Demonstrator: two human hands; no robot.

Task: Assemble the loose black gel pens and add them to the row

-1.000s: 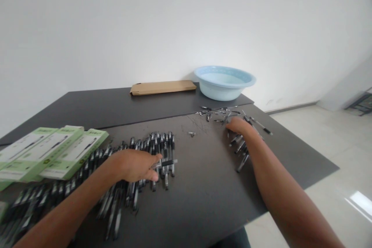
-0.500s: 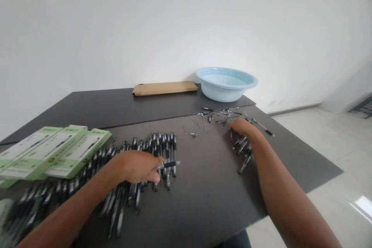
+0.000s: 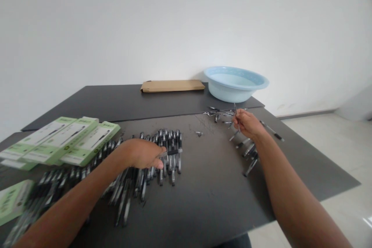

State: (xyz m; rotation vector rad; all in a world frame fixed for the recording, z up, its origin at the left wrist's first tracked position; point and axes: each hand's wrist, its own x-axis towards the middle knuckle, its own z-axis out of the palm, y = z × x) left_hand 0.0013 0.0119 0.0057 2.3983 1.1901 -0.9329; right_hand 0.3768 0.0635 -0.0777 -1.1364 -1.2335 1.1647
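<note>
My left hand [image 3: 147, 155] is closed around a clear pen with a black grip [image 3: 173, 152], its grip end sticking out to the right. Beneath that hand lies a wide spread of capped black pens [image 3: 128, 195]. My right hand [image 3: 247, 123] pinches a thin pen refill [image 3: 235, 109], which stands nearly upright above the table. Around it are scattered loose pen parts [image 3: 216, 113], partly covered by the fingers. Several more pens [image 3: 250, 159] lie just below the right wrist.
Green and white pen boxes [image 3: 78, 139] lie at the left, with another box [image 3: 14, 200] nearer me. A flat brown cardboard box [image 3: 173, 86] and a light blue basin [image 3: 232, 92] stand along the back of the dark table [image 3: 200, 201]. A single pen [image 3: 272, 130] rests at the right.
My right hand has lifted from the loose parts and now holds up a pen refill. My left hand keeps its pen. The view has shifted slightly left.
</note>
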